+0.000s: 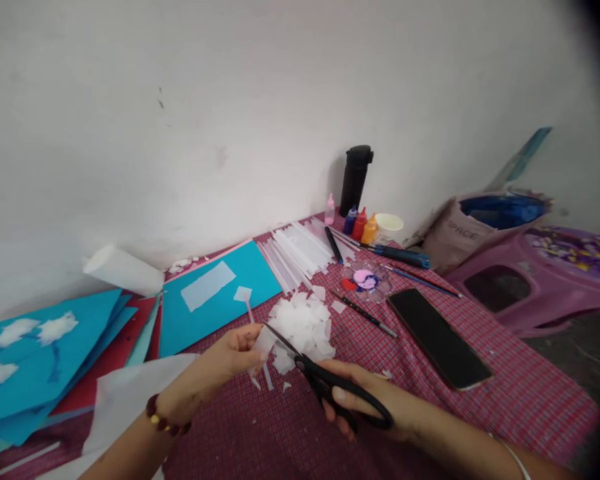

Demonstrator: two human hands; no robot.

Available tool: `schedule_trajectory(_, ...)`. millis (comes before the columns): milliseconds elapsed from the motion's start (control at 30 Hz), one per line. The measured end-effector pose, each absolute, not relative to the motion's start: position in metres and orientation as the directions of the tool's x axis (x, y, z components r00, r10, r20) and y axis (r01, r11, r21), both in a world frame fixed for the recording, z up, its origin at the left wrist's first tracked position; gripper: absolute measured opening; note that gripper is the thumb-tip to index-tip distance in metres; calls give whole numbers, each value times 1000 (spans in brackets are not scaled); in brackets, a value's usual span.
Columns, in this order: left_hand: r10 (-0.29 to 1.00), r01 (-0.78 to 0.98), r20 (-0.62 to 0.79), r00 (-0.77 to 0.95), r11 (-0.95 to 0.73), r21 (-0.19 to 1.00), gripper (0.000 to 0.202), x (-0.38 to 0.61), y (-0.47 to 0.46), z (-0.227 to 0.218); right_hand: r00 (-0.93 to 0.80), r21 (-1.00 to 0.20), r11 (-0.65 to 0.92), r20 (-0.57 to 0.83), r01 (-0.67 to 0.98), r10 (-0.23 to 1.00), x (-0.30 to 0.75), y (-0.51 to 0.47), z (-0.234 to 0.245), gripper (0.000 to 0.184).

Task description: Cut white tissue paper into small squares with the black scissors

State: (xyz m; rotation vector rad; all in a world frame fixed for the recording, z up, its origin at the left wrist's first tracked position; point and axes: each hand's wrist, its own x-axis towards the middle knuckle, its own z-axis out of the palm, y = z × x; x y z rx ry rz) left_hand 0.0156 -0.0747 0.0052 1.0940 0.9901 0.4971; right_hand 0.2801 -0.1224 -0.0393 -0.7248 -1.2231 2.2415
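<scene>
Between the thumb and fingers of my left hand [243,350] is a small piece of white paper [265,340]. My right hand [357,393] is wrapped round the handles of black scissors [330,381]. Their blades are parted and reach to the white paper by my left fingertips. Just behind the blades lies a heap of cut white paper pieces [303,323]. A thin pale paper strip [269,377] lies on the cloth below my left fingers. Part of the held paper is hidden behind my fingers.
A blue sheet [215,320] with white paper on it lies at left, near sheets with white tufts [80,360]. White strips [300,250], a paint palette [373,283], a phone [437,337], paint bottles [361,223] and a black flask [355,180] stand or lie behind and right.
</scene>
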Motion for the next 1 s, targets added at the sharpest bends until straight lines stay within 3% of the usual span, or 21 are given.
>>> schedule_trajectory(167, 767, 136, -417, 487, 405, 904, 28, 27, -73, 11, -743, -817, -515, -173, -259, 647, 283, -123, -46, 64)
schedule_trajectory(367, 759, 208, -448, 471, 398, 893, 27, 31, -71, 11, -713, -814, -533, -230, -232, 662, 287, -122, -52, 58)
schedule_trajectory(500, 777, 312, -512, 365, 416, 854, 28, 21, -68, 8, -687, -796, -548, -247, -259, 683, 289, -121, -54, 64)
schedule_trajectory(667, 858, 321, -452, 243, 368, 873, 28, 20, -54, 21, -700, -771, -540, -179, -337, 692, 294, -122, -54, 51)
schedule_trajectory(867, 862, 278, -421, 282, 346, 896, 25, 35, -43, 27, -773, -745, -592, -167, -308, 612, 295, -121, -57, 57)
schedule_trajectory(1000, 809, 271, -460, 366, 381, 884, 25, 42, -47, 14, -749, -734, -595, -182, -327, 637, 293, -119, -56, 59)
